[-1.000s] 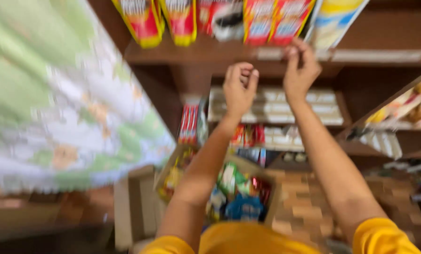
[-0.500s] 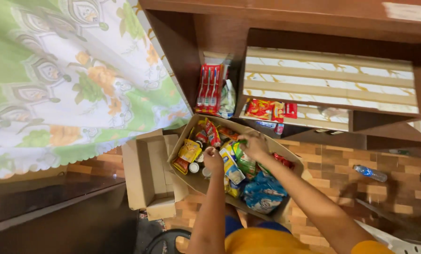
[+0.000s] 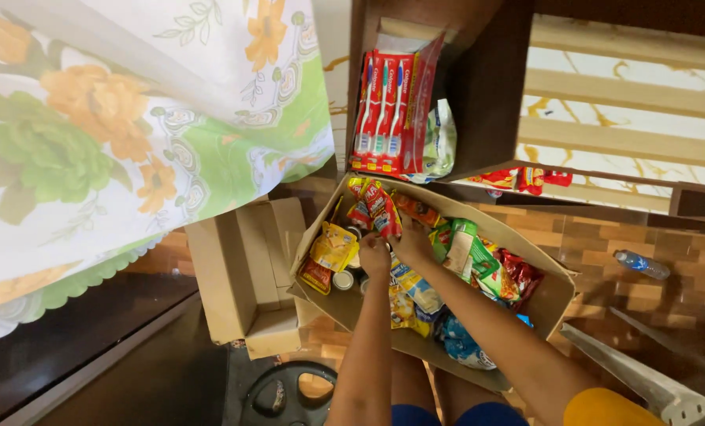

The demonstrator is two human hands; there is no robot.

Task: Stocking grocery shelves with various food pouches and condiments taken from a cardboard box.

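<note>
Hands meet inside the cardboard box (image 3: 553, 296): left hand (image 3: 374, 254) and right hand (image 3: 412, 241) both close on a red packet (image 3: 382, 207), which stands just beyond the fingers, long side pointing away toward the shelf (image 3: 486, 95).

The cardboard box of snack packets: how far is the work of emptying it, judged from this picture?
Done: toothbrush packs already stand in the shelf compartment. In hand: the left hand and right hand are both inside the cardboard box, at a red packet; the grip itself is hard to see. Left: the box is full of packets, and red packets lie on the lower shelf.
</note>
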